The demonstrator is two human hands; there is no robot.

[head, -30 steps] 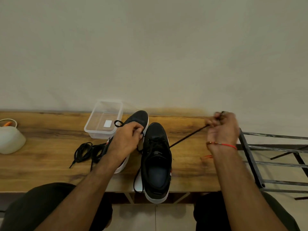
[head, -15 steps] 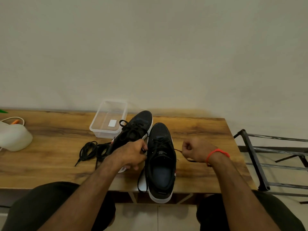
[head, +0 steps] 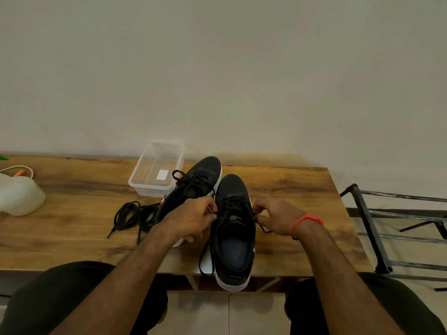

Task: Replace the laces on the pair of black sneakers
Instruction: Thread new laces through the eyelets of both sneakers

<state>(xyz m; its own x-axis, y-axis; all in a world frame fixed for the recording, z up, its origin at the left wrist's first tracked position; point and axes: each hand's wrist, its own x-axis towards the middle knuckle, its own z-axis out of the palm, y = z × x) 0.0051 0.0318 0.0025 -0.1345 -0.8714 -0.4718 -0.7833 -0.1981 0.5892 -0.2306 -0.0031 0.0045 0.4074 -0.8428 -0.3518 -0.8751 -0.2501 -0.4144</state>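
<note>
1. I am looking down at a wooden counter [head: 290,189] where the pair of black sneakers stands side by side, toes pointing to the far wall: the right sneaker [head: 233,228] nearer me, its heel over the near edge, the left sneaker [head: 193,187] just beside it and further off.
2. My left hand [head: 191,218] has its grip curled at the right sneaker's left eyelet row, fingertips pinched on what looks like a lace end; my right hand [head: 275,217] is curled at the right eyelet row, pinching the other run of the lace [head: 235,204].
3. A loop of that lace hangs down the sneaker's left side toward the near edge.
4. A loose bundle of black laces [head: 130,215] lies on the counter left of the sneakers, well apart from my hands.
5. The step in hand, as I judge it, is threading the right sneaker's upper eyelets. To do it well I would keep both runs evenly taut, feed the tip straight through the eyelet, and steady the shoe so the overhanging heel does not tip off.
6. Writing: a small pale logo sits on the right sneaker's tongue, too small to read. A clear plastic tub [head: 157,170] at the far left of the shoes carries a white label, blank as far as I can tell.
</note>
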